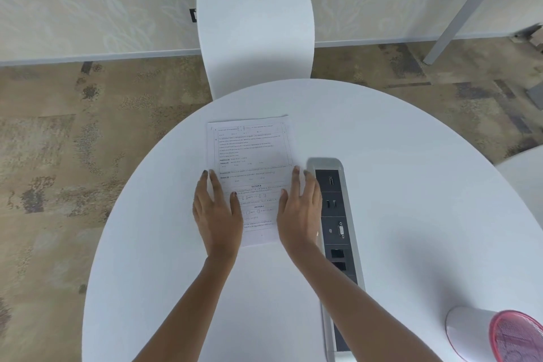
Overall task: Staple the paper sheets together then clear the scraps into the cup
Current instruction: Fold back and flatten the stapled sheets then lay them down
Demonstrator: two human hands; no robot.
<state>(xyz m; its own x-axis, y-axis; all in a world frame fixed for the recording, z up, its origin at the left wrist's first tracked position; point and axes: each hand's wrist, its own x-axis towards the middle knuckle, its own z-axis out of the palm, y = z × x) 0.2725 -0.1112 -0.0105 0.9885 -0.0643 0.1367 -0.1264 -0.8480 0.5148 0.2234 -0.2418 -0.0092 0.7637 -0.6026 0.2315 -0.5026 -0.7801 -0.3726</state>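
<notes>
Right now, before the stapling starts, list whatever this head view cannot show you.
- Printed white paper sheets: text too small to read; sheet count hidden, stacked flat.
- Their lower side edges: covered by the left hand and right hand.
- White cup with pink rim: cut off by the bottom-right frame edge; contents unclear.
- Stapler and scraps: none in view.
- White round table: near edge out of frame.

Round white table. Printed paper sheets flat on it, between left hand and right hand. Socket strip just right of right hand. White cup, pink-rimmed, on its side, well right of right hand.
</notes>
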